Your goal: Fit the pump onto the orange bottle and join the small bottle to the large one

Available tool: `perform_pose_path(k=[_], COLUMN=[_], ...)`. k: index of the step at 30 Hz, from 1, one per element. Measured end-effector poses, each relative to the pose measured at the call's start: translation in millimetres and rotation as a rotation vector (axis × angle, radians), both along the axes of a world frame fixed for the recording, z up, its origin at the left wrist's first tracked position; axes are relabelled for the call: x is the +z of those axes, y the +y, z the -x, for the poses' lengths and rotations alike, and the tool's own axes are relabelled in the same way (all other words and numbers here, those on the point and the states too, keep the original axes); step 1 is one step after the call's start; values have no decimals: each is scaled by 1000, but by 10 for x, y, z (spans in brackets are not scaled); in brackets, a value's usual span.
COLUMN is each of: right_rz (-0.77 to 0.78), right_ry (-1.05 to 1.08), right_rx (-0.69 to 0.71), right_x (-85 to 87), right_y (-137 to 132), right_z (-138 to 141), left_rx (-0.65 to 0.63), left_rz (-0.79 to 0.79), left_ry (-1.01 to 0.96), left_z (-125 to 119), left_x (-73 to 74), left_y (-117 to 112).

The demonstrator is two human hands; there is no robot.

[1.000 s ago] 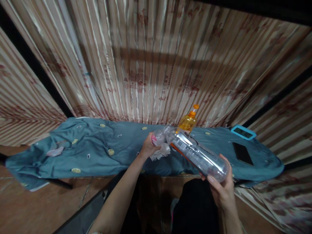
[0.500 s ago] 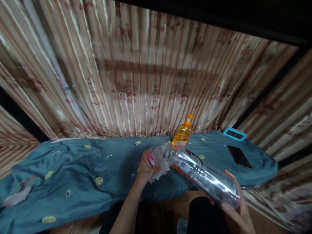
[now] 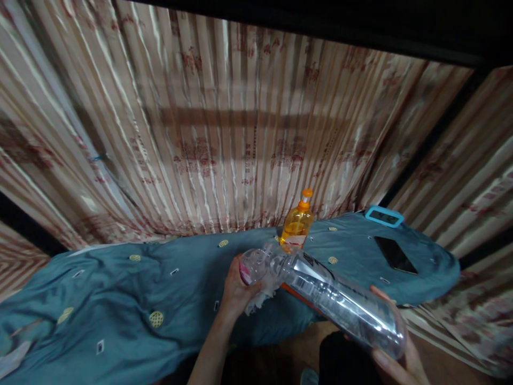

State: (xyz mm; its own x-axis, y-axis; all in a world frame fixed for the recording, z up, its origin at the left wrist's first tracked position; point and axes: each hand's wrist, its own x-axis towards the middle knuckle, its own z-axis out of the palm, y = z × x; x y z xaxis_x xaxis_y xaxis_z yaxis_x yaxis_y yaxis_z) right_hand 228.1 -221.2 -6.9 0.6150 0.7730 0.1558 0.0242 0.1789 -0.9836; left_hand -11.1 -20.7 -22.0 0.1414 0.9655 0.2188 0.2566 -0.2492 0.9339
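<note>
The left hand closed around the base of a small clear bottle, marked with pink, while the right hand wrapped the base of a large clear bottle above the near edge of a cloth-covered desk. The large one was tilted, running from the necks toward 4 o'clock; the small one lay toward 9 o'clock.

The work appeared to be midway: the two necks had been brought together, though whether they were fastened could not be told. Neither bottle had been let go or set down, and no liquid could be made out in either.

Counted in view were two clear bottles, one in each hand, and, as seen from the necks, one yellow soap bottle upright at 1 o'clock, one blue-framed clock at 2, one black phone at 3, one crumpled white wad at 7, its support unclear, and one pale scrap at 8. A striped curtain hung behind at 12 o'clock.
</note>
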Motion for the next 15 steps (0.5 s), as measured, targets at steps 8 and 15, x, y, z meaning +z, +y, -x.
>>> perform_pose_path(k=[8,15], right_rz=[51,18], right_ry=[114,324], right_rx=[30,15], right_x=[-19,64], right_y=[13,61], right_z=[-17,198], left_rx=[8,32], left_rz=[2,20], left_ry=[18,4], left_z=[-5,7], left_x=[-31,-7], left_y=[4,-15])
